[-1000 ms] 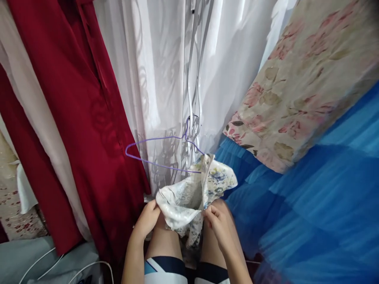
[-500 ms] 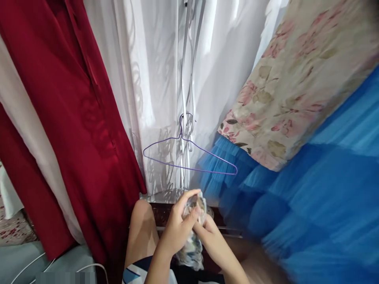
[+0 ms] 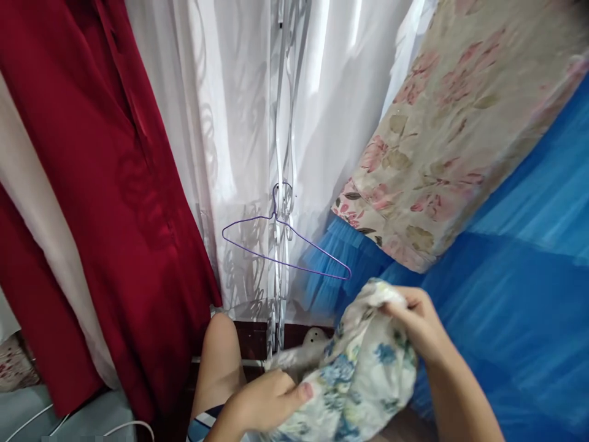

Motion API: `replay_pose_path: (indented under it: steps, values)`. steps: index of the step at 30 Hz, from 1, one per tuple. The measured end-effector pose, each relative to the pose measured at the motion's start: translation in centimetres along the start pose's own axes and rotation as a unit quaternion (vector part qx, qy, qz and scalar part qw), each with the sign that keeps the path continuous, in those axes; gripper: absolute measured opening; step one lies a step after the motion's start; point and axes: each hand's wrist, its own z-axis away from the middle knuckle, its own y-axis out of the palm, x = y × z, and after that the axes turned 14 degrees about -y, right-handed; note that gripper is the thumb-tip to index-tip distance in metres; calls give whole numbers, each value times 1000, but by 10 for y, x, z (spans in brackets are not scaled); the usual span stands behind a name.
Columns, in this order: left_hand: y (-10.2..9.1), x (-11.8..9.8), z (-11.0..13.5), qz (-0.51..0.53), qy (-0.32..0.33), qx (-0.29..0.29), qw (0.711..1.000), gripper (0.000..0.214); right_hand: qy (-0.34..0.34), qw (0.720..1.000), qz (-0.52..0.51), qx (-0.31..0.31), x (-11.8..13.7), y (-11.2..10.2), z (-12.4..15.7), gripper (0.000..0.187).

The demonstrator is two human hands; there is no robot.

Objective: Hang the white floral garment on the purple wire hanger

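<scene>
A white garment with blue and yellow flowers [image 3: 354,374] is spread between my hands above my lap; its kind does not show. My right hand [image 3: 416,316] pinches its upper edge and lifts it at the right. Lower and to the left, my left hand [image 3: 273,399] grips the cloth with the thumb on top; its other fingers are partly hidden. Beyond the garment hangs a bare purple wire hanger [image 3: 285,264], hooked on a white metal stand [image 3: 281,141].
Red cloth [image 3: 138,245] hangs at the left, white curtains [image 3: 239,123] behind. A floral cloth [image 3: 414,159] and blue tulle [image 3: 497,319] fill the right. White cables [image 3: 133,423] lie on a grey surface at lower left. My bare knee [image 3: 221,344] is near the stand.
My hands have moved apart, the right one up and to the right, the left one down. The bunched floral garment is now opened out between them.
</scene>
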Motion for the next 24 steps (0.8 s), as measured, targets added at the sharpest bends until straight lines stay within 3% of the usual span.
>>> replay_pose_path:
  steps: [2,4,8,10,13,16,20,24]
  values:
    - [-4,-5,3,-17,2,7,1000,53,-30,996,23,-82,1,-5,-36,20]
    - [-14,-13,5,-9,22,-53,998,47,-45,992,42,-107,2,3,-72,21]
    - [-54,-32,9,16,74,-237,969,38,31,997,-55,-46,-3,44,-121,22]
    - [-74,-34,11,26,70,-275,959,37,72,989,-132,13,-7,63,-128,31]
    - [-92,-24,14,95,51,-250,962,43,81,970,-194,119,-12,80,-126,45]
    - [-88,-8,20,182,52,-202,961,43,78,957,-203,193,-15,91,-118,50]
    - [-73,-1,35,235,77,-128,960,38,79,958,-209,182,-20,102,-111,42]
    - [-78,-8,44,123,103,-101,982,39,101,961,-184,181,-23,100,-105,31]
